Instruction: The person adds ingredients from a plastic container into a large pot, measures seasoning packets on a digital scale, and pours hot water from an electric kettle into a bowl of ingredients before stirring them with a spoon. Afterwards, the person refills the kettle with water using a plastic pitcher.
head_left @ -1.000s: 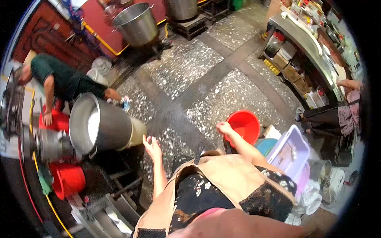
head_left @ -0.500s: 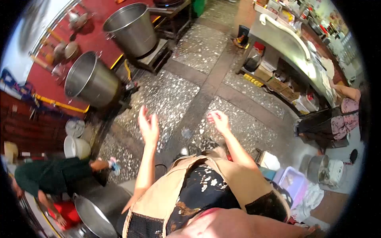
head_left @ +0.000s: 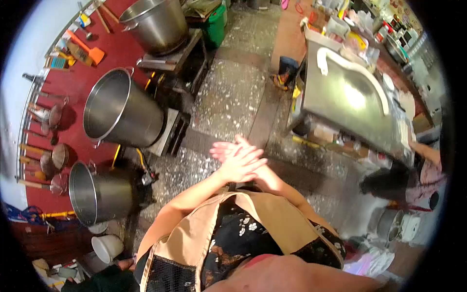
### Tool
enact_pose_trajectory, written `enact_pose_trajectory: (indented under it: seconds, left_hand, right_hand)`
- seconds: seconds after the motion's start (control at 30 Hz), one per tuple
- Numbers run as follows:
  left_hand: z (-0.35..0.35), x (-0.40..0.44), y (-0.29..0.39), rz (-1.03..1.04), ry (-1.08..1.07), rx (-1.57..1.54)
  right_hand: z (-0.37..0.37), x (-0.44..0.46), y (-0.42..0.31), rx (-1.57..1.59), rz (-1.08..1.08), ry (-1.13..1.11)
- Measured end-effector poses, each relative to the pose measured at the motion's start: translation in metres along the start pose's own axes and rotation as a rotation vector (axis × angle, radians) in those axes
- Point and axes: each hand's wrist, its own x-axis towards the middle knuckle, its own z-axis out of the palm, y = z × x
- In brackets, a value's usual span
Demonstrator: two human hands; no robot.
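Observation:
In front of the tan apron (head_left: 272,214), both of my hands are together over the speckled floor. My left hand (head_left: 241,164) lies on top, its fingers stretched out and spread across the other hand. Beneath it, my right hand (head_left: 225,149) shows outstretched fingers, partly covered. Which arm leads to which hand is partly hidden where they overlap. Neither hand shows an object in it.
Large metal pots (head_left: 121,107) stand along the red wall at left, below hanging ladles (head_left: 53,158). A steel table (head_left: 340,97) with a long dough strip (head_left: 357,68) is at right, where a person's arm (head_left: 425,152) reaches in. A green bin (head_left: 214,27) stands ahead.
My hands were apart and have come together, one over the other. The view has turned toward the pots and steel table, and the red bucket is out of sight.

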Motion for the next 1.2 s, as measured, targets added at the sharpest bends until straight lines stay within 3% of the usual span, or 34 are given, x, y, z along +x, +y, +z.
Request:
enact_pose_trajectory:
  seconds: [0.07,0.17,0.27,0.37,0.4,0.47,0.6,0.63,0.67,0.7,0.73,0.77,0.83,0.93,1.0,1.13,1.17,1.2]
  left_hand:
    - [-0.033,0.009,-0.070,-0.070,0.006,0.160]
    - [-0.049,0.016,-0.188,0.008,0.173,0.459]
    - [-0.037,0.037,-0.304,-0.017,0.208,0.506]
    - [-0.021,0.138,-0.427,0.083,0.260,0.182]
    - [-0.011,0.176,-0.453,0.100,0.277,0.058]
    - [-0.007,0.242,-0.501,0.112,0.277,-0.115]
    - [0.027,0.396,-0.661,0.651,-0.128,0.009]
    - [0.051,0.423,-0.693,0.674,-0.139,-0.006]
    - [0.081,0.451,-0.722,0.648,-0.114,-0.029]
    - [0.102,0.472,-0.755,0.610,-0.071,-0.043]
    - [0.119,0.499,-0.783,0.552,-0.086,0.003]
    - [0.133,0.518,-0.811,0.556,-0.086,-0.007]
    - [0.166,0.561,-0.886,0.311,-0.175,-0.023]
    - [0.170,0.612,-0.988,0.046,-0.109,-0.041]
    - [0.153,0.641,-1.050,-0.147,-0.104,0.150]
    - [0.177,0.692,-1.166,-0.504,0.076,0.286]
    - [0.198,0.716,-1.187,-0.470,0.082,0.257]
    - [0.212,0.741,-1.211,-0.591,0.107,0.124]
  right_hand:
    - [-0.025,0.100,-0.020,0.006,0.236,-0.284]
    - [-0.039,0.231,-0.045,-0.216,0.361,-0.395]
    - [-0.111,0.337,-0.086,-0.194,0.399,-0.447]
    - [-0.174,0.428,-0.179,-0.028,0.430,-0.228]
    - [-0.154,0.432,-0.230,-0.168,0.291,-0.146]
    - [-0.176,0.453,-0.304,-0.112,0.190,-0.096]
    - [-0.241,0.491,-0.473,0.187,-0.158,-0.352]
    - [-0.230,0.501,-0.508,0.158,-0.276,-0.215]
    - [-0.218,0.511,-0.544,0.113,-0.384,-0.067]
    - [-0.183,0.521,-0.581,-0.041,-0.493,0.293]
    - [-0.207,0.533,-0.612,0.086,-0.537,0.375]
    - [-0.227,0.552,-0.639,0.087,-0.543,0.383]
    - [-0.279,0.609,-0.705,0.267,-0.584,0.370]
    - [-0.346,0.715,-0.798,-0.004,-0.413,0.425]
    - [-0.341,0.778,-0.860,0.007,-0.260,0.323]
    - [-0.360,0.917,-0.962,-0.211,-0.355,0.153]
    - [-0.373,0.943,-0.993,-0.131,-0.214,0.308]
    - [-0.387,0.966,-1.025,-0.181,-0.255,0.373]
